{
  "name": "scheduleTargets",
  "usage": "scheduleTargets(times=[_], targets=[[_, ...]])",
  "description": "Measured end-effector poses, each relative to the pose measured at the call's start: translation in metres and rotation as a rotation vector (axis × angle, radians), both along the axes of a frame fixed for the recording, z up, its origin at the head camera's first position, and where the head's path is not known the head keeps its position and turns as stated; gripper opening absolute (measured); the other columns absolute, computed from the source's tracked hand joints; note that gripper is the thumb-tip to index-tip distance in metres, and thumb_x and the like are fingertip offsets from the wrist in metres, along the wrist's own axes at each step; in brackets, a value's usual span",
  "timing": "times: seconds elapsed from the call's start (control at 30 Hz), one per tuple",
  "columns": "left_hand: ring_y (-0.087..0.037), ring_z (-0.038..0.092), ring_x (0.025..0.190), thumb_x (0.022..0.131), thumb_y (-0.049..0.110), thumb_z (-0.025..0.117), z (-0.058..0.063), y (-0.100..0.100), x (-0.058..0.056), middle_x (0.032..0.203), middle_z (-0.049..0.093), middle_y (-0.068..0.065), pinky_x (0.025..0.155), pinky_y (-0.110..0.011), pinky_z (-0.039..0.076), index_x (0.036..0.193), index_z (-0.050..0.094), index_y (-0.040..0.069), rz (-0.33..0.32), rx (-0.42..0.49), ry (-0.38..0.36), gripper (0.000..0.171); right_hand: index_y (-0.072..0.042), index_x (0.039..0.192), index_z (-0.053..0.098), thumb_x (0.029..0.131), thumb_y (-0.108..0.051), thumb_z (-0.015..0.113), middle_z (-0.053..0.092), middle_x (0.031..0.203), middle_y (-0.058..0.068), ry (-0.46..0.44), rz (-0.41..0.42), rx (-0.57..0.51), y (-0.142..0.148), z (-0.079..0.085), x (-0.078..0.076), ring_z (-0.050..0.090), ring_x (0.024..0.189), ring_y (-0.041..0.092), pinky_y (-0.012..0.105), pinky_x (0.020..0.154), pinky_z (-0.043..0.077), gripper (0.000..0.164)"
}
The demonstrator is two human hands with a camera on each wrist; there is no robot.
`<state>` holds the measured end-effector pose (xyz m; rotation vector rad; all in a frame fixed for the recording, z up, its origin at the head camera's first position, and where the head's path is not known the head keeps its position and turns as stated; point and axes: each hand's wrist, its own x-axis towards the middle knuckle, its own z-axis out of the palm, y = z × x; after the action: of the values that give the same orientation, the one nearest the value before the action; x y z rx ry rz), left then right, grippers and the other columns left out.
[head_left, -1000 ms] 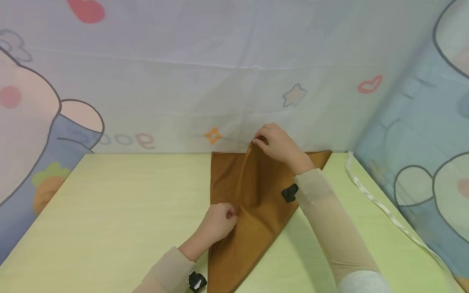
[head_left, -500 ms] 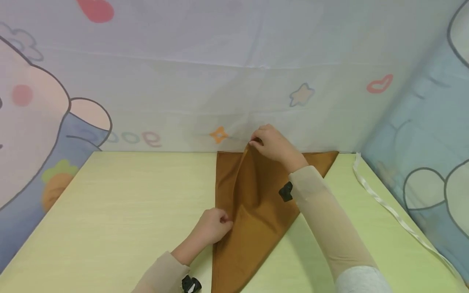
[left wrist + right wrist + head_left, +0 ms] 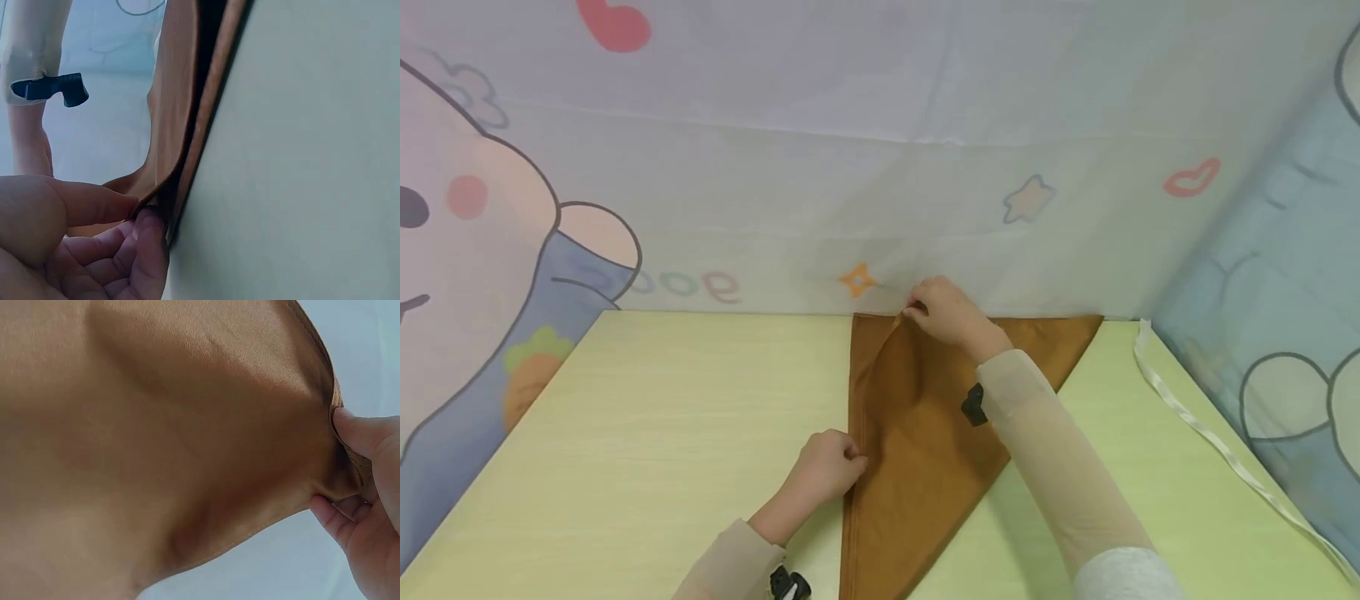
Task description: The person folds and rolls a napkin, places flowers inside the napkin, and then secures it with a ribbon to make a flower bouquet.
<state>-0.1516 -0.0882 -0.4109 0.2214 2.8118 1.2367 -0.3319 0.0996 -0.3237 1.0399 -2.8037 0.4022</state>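
A brown cloth (image 3: 940, 442) lies folded on the table, with a straight left side and a slanting right side. My left hand (image 3: 826, 467) pinches the upper layer's edge at the cloth's left side; in the left wrist view, thumb and fingers (image 3: 147, 240) meet on that edge, close above the lower layer. At the far end my right hand (image 3: 946, 310) pinches a corner of the upper layer and holds it raised. The right wrist view shows the cloth (image 3: 187, 437) gathered between thumb and fingers of the right hand (image 3: 369, 487).
The pale yellow-green table (image 3: 715, 417) extends to both sides of the cloth. A white strap (image 3: 1195, 425) runs along its right edge. A printed curtain (image 3: 790, 183) hangs behind the table and at both sides.
The raised upper edge has moved left and lower, closer to the cloth's left side. Both hands have shifted with it, keeping their pinch. The head view has turned slightly left.
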Motion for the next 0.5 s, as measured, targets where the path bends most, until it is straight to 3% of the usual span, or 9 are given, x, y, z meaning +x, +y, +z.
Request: scheduleTargets(times=[0.23,0.5], targets=[[-0.007,0.023,0.043,0.083,0.003,0.062,0.002,0.0,-0.002,0.046,0.023,0.01,0.042,-0.02,0.019,0.048,0.031,0.017,0.027,-0.018,-0.015,0.05,-0.002,0.099,0.07,0.096,-0.017,0.06,0.065,0.096,0.01,-0.015,-0.023,0.0,-0.005,-0.011,0.002,0.057,0.095,0.027,0.038,0.086,0.046,0.018],[-0.007,0.023,0.043,0.085,0.003,0.061,-0.001,-0.001,-0.001,0.045,0.023,0.009,0.041,-0.02,0.019,0.048,0.031,0.016,0.032,-0.054,-0.065,0.049,-0.001,0.1,0.07,0.096,-0.017,0.059,0.066,0.098,0.011,-0.044,-0.022,0.017,-0.012,-0.021,0.003,0.059,0.096,0.028,0.039,0.089,0.046,0.019]])
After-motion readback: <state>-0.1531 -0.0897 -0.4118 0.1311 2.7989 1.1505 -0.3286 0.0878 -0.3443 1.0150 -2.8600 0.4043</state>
